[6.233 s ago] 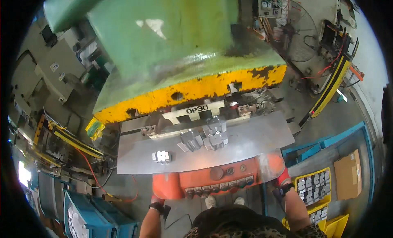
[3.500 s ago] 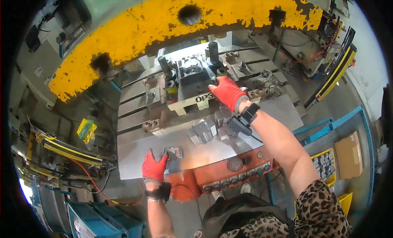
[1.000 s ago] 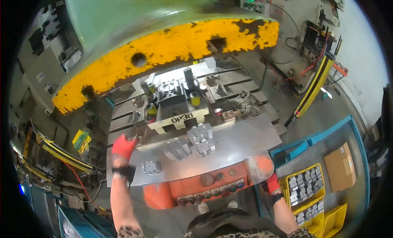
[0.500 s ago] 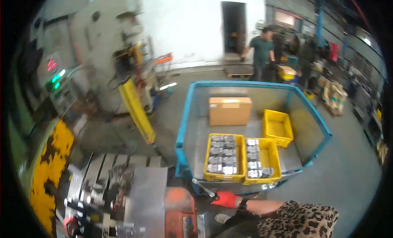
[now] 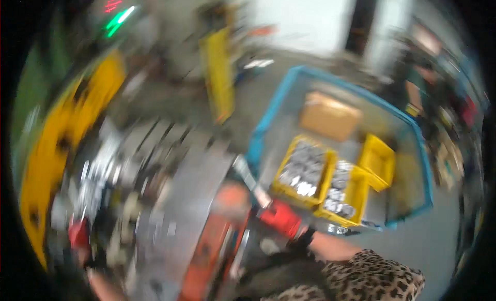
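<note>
My right hand [image 5: 281, 219], in a red glove with a dark band at the wrist, is closed round the near end of a long, slim metal tool [image 5: 249, 179]. The tool slants up and left, close to the blue bin's near corner; motion blur hides its exact kind. At the lower left my left hand [image 5: 79, 235], also red-gloved, is beside a cluster of shiny metal machine parts [image 5: 98, 169]. Its fingers are smeared by motion. A grey flat plate [image 5: 178, 208] and an orange-red machine part [image 5: 214, 239] lie between my hands.
A blue-framed bin [image 5: 338, 78] holds a cardboard box [image 5: 330, 116] and several yellow crates, two with stacked metal parts. One yellow crate [image 5: 378, 162] stands at its right. Yellow machine guard [image 5: 44, 171] on the left; yellow post [image 5: 218, 76] behind; another person [image 5: 421, 81], blurred, far right.
The view has swung left and down and tilted, so the bin appears further right. My right hand with its tool has risen slightly in the picture. More of my left forearm shows.
</note>
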